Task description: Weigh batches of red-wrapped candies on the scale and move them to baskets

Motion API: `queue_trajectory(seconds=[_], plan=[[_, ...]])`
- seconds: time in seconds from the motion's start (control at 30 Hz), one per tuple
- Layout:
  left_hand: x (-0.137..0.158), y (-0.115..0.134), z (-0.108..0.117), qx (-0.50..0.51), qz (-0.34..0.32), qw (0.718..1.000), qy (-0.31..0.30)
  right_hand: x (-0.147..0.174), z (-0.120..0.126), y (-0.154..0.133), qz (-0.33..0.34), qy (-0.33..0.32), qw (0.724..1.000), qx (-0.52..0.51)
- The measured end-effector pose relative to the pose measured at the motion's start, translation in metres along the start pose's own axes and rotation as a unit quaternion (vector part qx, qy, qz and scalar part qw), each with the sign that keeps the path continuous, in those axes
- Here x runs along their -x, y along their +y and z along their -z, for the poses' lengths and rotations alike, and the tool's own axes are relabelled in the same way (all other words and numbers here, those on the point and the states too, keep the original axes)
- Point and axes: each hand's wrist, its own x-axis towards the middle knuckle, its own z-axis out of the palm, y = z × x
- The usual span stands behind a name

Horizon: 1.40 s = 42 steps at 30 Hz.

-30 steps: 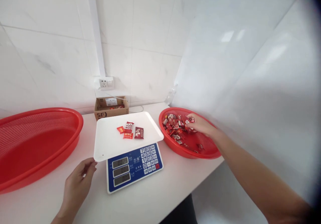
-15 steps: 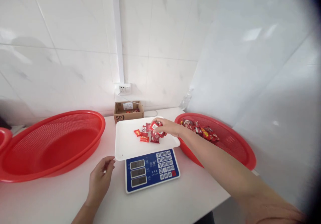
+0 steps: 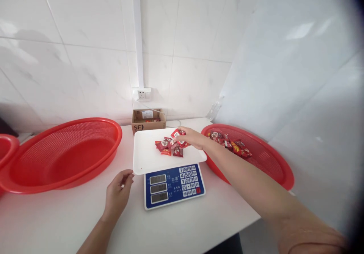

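Head view: right hand grasps a red packet over the scale's white tray.
The red packet point(image 3: 176, 133) is tilted above the heaped wrapped sweets point(image 3: 165, 144), which lie at mixed angles; its long axis is hard to tell. The white tray point(image 3: 148, 159) runs lengthwise left to right. The right hand point(image 3: 189, 137) points left, palm down, its forearm slanting up from lower right across the right basket point(image 3: 267, 164). The left hand point(image 3: 121, 187) curls at the tray's near-left corner; whether it grips, I cannot tell.
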Motion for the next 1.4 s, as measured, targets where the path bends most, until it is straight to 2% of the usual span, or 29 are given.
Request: queue_trajectory(seconds=[0.1,0.27,0.43,0.7,1.0,1.1,1.23,1.4], plan=[[0.0,0.002,0.001,-0.001,0.001,1.0,0.007,-0.004,-0.002,0.004,0.025,0.048,0.997,0.05],[0.0,0.003,0.001,0.005,0.01,1.0,0.002,-0.008,0.004,0.01,0.014,0.106,0.993,0.058],[0.001,0.0,0.0,-0.004,0.014,1.0,0.003,0.0,0.006,0.013,-0.009,0.109,0.993,0.054],[0.001,0.002,-0.002,-0.004,0.022,1.0,0.002,0.018,0.004,-0.003,-0.023,0.112,0.989,0.099],[0.001,-0.002,-0.003,0.003,0.013,1.0,0.007,0.012,-0.012,0.004,0.013,0.102,0.981,0.166],[0.001,-0.002,-0.003,0.0,0.011,1.0,0.006,0.007,-0.022,0.004,0.062,0.088,0.963,0.245],[0.0,-0.003,-0.003,0.005,0.009,1.0,0.007,-0.002,-0.029,0.004,0.113,0.107,0.919,0.363],[0.0,-0.003,-0.002,0.0,0.006,1.0,0.002,0.0,-0.022,0.0,0.104,0.179,0.909,0.361]])
